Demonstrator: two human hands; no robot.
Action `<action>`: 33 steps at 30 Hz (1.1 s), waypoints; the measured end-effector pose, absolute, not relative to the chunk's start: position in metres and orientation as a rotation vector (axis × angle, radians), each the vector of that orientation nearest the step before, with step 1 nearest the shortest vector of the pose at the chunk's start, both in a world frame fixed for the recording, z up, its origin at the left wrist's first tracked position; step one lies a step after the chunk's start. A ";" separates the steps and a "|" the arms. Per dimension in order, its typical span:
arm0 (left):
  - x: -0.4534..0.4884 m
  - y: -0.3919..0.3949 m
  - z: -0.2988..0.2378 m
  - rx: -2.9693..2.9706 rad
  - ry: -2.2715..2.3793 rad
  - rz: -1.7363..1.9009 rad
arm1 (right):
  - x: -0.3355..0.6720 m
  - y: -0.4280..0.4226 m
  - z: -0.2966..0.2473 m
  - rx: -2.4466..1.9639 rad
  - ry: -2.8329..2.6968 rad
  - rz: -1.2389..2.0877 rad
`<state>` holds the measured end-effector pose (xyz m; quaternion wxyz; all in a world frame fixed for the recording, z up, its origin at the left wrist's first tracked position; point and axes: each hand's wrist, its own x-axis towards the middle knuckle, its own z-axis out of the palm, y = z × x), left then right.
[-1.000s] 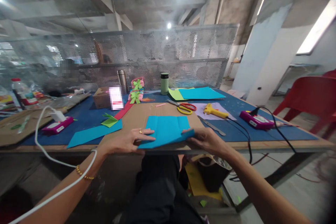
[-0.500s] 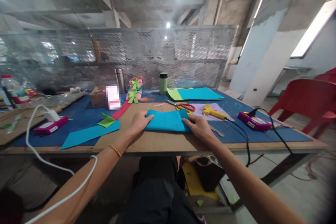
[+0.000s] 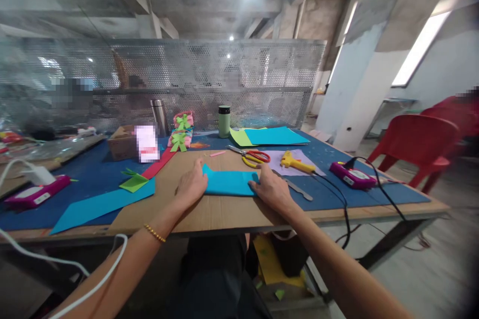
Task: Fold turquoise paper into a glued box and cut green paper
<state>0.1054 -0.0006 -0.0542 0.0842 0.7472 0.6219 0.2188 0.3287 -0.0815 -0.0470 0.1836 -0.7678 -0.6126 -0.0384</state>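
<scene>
A folded blue sheet (image 3: 231,183) lies low on the brown cardboard (image 3: 224,212), and I cannot tell whether it is paper or foam. My left hand (image 3: 192,184) grips its left end, fingers closed at the edge. Around the right end, my right hand (image 3: 273,187) is closed in the same way, with the thumb on the front. Just beyond the right hand lie red-and-yellow-handled scissors (image 3: 256,157) and a yellow glue gun (image 3: 297,163) on a lilac sheet. A metal blade-like tool (image 3: 299,190) sits beside my right wrist.
Blue strip (image 3: 101,205), green folded piece (image 3: 133,182) and cardboard box (image 3: 121,143) are at left. Green bottle (image 3: 224,122) and stacked coloured sheets (image 3: 277,135) stand behind. Purple power strips (image 3: 352,175) flank the table; a black cord hangs over the front edge. White cable (image 3: 101,286) crosses my left forearm.
The blue sheet has come down flatter on the cardboard and shows a narrower band, folded over. Both hands stay at its ends. The camera view has turned slightly right.
</scene>
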 end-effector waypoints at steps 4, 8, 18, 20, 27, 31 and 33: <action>0.105 -0.004 -0.049 2.211 1.848 0.630 | 0.331 -0.078 -0.047 -2.190 -1.708 -0.070; 0.106 -0.006 -0.046 2.231 1.866 0.597 | 0.335 -0.075 -0.048 -2.196 -1.710 -0.044; 0.108 -0.007 -0.045 2.272 1.883 0.545 | 0.338 -0.070 -0.051 -2.224 -1.670 -0.061; 0.108 -0.006 -0.047 2.264 1.899 0.544 | 0.339 -0.071 -0.051 -2.221 -1.681 -0.058; 0.110 -0.007 -0.047 2.217 1.919 0.562 | 0.339 -0.072 -0.052 -2.201 -1.693 -0.025; 0.109 -0.007 -0.047 2.232 1.902 0.562 | 0.338 -0.072 -0.051 -2.193 -1.687 -0.034; 0.109 -0.007 -0.048 2.248 1.890 0.573 | 0.338 -0.072 -0.050 -2.199 -1.679 -0.028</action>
